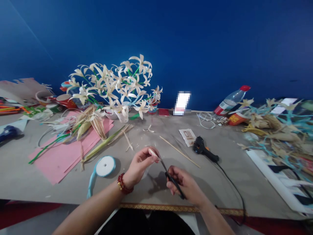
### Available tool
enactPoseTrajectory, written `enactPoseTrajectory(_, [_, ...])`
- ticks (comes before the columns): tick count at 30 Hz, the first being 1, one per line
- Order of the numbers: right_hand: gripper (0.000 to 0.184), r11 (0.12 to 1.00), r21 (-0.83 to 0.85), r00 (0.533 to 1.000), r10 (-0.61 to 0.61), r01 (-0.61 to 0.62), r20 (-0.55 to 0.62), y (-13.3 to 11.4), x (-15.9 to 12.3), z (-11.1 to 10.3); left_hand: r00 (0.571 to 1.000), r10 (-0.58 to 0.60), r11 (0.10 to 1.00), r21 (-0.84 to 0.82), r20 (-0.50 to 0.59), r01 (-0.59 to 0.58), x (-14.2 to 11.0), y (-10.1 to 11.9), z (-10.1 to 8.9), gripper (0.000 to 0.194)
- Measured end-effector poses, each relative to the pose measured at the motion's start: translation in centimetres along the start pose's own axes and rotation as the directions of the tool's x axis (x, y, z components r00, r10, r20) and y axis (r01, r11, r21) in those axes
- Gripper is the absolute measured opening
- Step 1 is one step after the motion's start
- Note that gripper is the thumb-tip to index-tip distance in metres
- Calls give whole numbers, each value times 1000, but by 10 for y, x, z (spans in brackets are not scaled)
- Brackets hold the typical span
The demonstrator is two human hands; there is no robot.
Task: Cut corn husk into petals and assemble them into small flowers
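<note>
My left hand (140, 164), with a red bead bracelet on the wrist, pinches a small pale strip of husk (154, 152) between thumb and fingers. My right hand (184, 183) grips black-handled scissors (171, 178), whose blades point up to the strip. Both hands hover above the grey table (220, 182) near its front edge. A thin wooden stick (179, 151) lies just beyond them.
A black glue gun (204, 149) with its cord lies to the right. A ribbon spool (105, 165) and pink paper (61, 156) with corn husks lie left. A white paper-flower bouquet (114, 86) stands behind. A plastic bottle (231, 99) and husk crafts crowd the right side.
</note>
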State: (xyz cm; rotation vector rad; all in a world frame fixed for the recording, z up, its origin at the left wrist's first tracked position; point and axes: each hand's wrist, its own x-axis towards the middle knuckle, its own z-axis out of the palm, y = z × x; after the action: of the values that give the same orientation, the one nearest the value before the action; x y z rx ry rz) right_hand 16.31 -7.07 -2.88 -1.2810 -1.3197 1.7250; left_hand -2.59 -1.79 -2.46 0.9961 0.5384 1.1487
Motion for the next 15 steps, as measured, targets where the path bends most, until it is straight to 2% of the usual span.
enactPoseTrajectory(15, [57,998,32,999,46,-46,-1,-1,1,1,999,-23,1000,14,-27,23,1,1,-2,14])
